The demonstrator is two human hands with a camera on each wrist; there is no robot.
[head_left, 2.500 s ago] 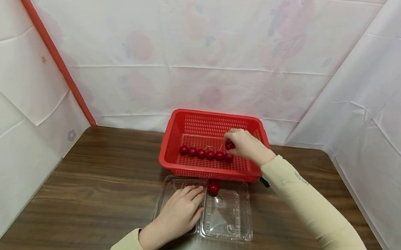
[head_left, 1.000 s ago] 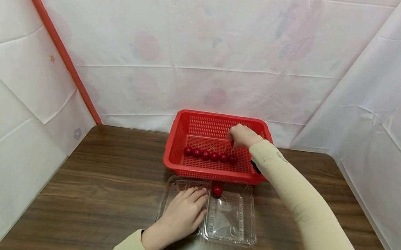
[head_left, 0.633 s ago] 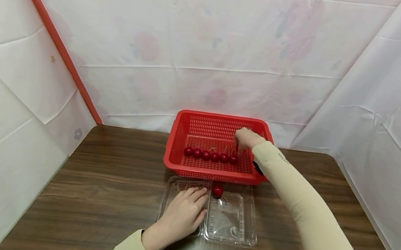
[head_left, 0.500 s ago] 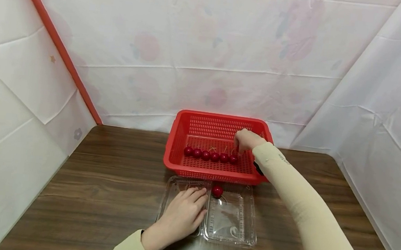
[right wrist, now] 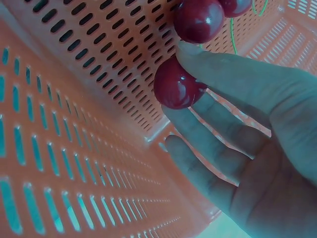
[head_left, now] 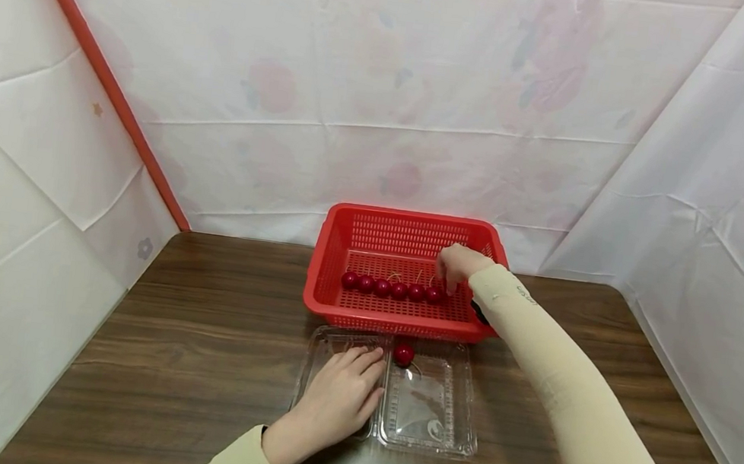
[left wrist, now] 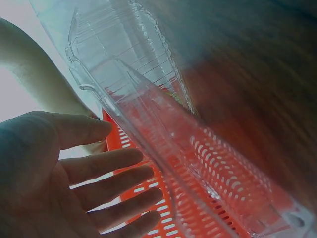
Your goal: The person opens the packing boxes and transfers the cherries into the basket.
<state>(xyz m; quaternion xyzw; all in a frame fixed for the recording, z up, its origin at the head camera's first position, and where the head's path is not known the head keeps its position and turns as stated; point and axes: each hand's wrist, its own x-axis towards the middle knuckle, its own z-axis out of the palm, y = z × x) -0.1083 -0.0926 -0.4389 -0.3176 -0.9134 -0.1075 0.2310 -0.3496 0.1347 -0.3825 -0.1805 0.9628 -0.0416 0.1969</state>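
Note:
My right hand (head_left: pixel 459 266) reaches into the red plastic basket (head_left: pixel 397 317). In the right wrist view its thumb and fingertips pinch a dark red cherry (right wrist: pixel 177 85) low over the slotted basket floor. That cherry is hidden behind the hand in the head view. Several cherries (head_left: pixel 399 290) with stems form a straight row to the left of it. My left hand (head_left: pixel 340 393), fingers stretched out, rests over the left half of a clear plastic clamshell container (head_left: pixel 423 414). One cherry (head_left: pixel 403 355) with its stem lies at the back of the container's right half.
The basket stands at the back of a brown wood-grain table (head_left: pixel 207 351), directly behind the clamshell. White printed cloth (head_left: pixel 374 94) hangs behind and along both sides. A red strip (head_left: pixel 101 71) runs down the left back corner.
My right hand, with a cherry in its fingers, has moved from above the right part of the row to the right and down beside its end. The left hand stays on the container.

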